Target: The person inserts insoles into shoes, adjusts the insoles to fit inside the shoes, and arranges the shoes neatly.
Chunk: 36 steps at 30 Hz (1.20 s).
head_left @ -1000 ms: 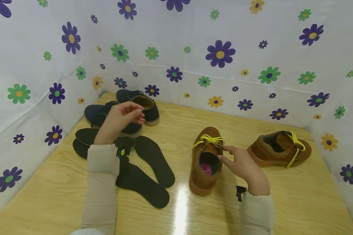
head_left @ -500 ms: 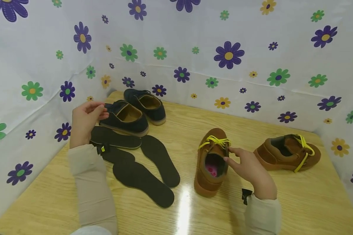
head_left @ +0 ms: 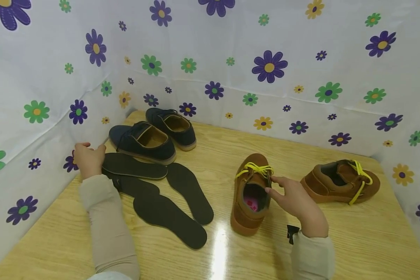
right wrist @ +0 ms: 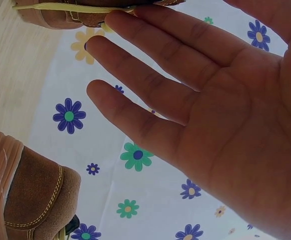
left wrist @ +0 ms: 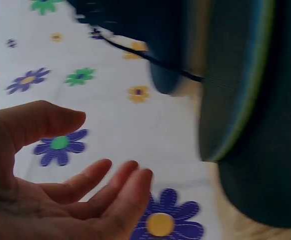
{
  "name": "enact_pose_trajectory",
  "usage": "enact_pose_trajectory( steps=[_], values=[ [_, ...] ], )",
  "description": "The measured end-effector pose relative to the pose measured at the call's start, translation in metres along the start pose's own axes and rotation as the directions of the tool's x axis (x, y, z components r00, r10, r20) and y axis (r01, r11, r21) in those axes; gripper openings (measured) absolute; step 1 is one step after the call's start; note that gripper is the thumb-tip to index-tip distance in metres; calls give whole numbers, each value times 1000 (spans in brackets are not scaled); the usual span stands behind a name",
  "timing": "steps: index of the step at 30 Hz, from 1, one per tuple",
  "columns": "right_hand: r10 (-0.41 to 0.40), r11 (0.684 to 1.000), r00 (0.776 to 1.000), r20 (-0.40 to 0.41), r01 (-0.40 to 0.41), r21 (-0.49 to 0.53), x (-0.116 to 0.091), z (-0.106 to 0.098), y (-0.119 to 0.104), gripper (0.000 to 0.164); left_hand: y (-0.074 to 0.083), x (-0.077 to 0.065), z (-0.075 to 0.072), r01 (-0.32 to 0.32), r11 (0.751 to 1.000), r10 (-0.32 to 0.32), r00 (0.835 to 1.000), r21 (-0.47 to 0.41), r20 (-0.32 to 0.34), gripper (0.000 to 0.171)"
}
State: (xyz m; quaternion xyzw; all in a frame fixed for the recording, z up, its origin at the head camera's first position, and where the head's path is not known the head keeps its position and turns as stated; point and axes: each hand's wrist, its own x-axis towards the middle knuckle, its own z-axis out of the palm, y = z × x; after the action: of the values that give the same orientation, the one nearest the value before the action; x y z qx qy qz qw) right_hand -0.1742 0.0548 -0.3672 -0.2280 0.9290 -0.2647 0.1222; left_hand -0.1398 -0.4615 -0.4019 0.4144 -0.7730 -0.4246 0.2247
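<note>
My left hand point(head_left: 89, 159) is at the left edge of the table, beside a stack of dark insoles point(head_left: 134, 167). In the left wrist view, the fingers point(left wrist: 95, 180) are loosely bent and the thumb is apart from them, with nothing between. Dark insole edges stand close to that hand on its right. My right hand point(head_left: 295, 198) reaches to the side of a brown shoe point(head_left: 243, 223) with yellow laces point(head_left: 257, 168), fingertips at its collar. Straight, spread fingers point(right wrist: 150, 90) show in the right wrist view. Something pink point(head_left: 251, 203) lies inside this shoe.
Two navy shoes point(head_left: 126, 136) stand at the back left. Two more insoles point(head_left: 169, 219) lie in the middle left. A second brown shoe point(head_left: 316, 186) lies at the right. A small black clip point(head_left: 292, 232) is by my right sleeve. Flowered cloth surrounds the table.
My left hand has moved left and down from above the navy shoes to the insoles' left end. The view has shifted slightly. My right hand has stayed at the brown shoe.
</note>
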Motion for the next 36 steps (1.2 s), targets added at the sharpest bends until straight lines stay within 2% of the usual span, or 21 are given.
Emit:
enact_pose_trajectory(
  steps=[4,7,10,18,23,31,33,36],
  values=[
    [7,1000,1000,3,-7,6,-1,0,-1,59,-10,6,5,39,990,-55,992,137,114,71],
    [11,1000,1000,4,-11,5,0,0,-1,61,-12,7,8,84,971,-131,970,224,206,79],
    [12,1000,1000,2,-12,4,0,-1,-1,61,-13,6,10,110,958,-177,953,264,246,80],
    [12,1000,1000,-4,-12,9,0,-1,-1,59,-17,3,15,95,957,-150,971,275,186,72],
    [15,1000,1000,-4,-15,15,-1,-2,-3,58,-19,5,16,97,972,-127,983,213,130,68],
    [11,1000,1000,-6,-11,20,-1,-2,-2,58,-20,9,19,59,986,-69,996,156,60,58],
    [10,1000,1000,-7,-10,21,-1,-1,-2,58,-20,8,18,53,991,-59,998,127,39,50],
    [9,1000,1000,-10,-8,24,-2,-2,-1,57,-17,6,16,44,996,-46,999,80,16,25]
  ],
)
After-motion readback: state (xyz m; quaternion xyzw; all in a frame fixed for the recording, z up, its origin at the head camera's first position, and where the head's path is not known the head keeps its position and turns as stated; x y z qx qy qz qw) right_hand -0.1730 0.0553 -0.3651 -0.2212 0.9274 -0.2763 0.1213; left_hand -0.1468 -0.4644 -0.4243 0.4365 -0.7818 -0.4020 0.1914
